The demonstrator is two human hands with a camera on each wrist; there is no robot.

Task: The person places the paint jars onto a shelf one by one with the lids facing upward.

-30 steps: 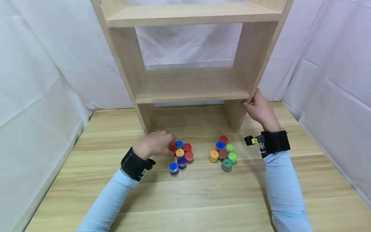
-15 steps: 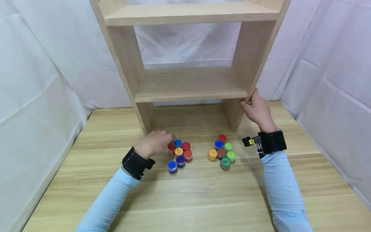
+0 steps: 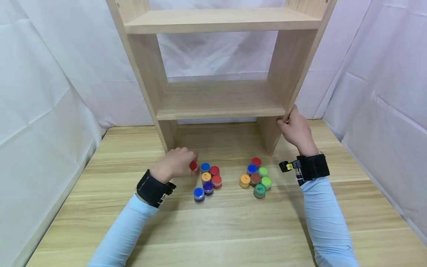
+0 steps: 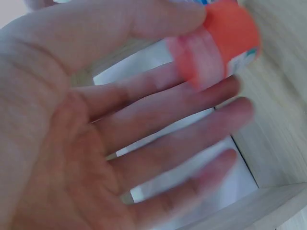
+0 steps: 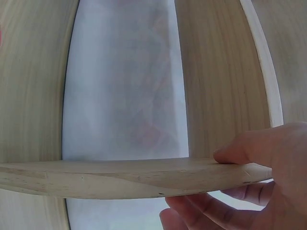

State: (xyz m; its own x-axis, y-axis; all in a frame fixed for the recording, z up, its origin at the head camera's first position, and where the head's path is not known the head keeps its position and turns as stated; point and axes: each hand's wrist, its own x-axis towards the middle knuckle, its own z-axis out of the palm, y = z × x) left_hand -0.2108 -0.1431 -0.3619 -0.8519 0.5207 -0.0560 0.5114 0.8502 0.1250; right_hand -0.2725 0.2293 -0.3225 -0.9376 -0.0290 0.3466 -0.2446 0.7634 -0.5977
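Note:
My left hand [image 3: 176, 163] pinches a small jar with a red lid [image 3: 193, 166] between thumb and fingers, just left of a cluster of similar jars. In the left wrist view the jar [image 4: 218, 45] has a clear body and a label on its lid, and the other fingers stretch out below it. At the right, my right hand [image 3: 298, 131] grips the side panel of the wooden shelf [image 3: 220, 113]. Its thumb lies on one face of the panel and the fingers curl round the other, as the right wrist view shows of the board [image 5: 129, 179].
Blue [image 3: 198, 194], purple [image 3: 208, 187], orange [image 3: 206, 177] and red [image 3: 216, 181] jars stand in the left cluster. A right cluster includes brown [image 3: 255, 179], orange [image 3: 244, 180] and green [image 3: 259, 190] jars. White cloth [image 3: 50, 74] surrounds the wooden table [image 3: 233, 233].
The red-lidded jar has come away from the left cluster, moving slightly left and up with my left hand. My right hand keeps its grip on the shelf panel.

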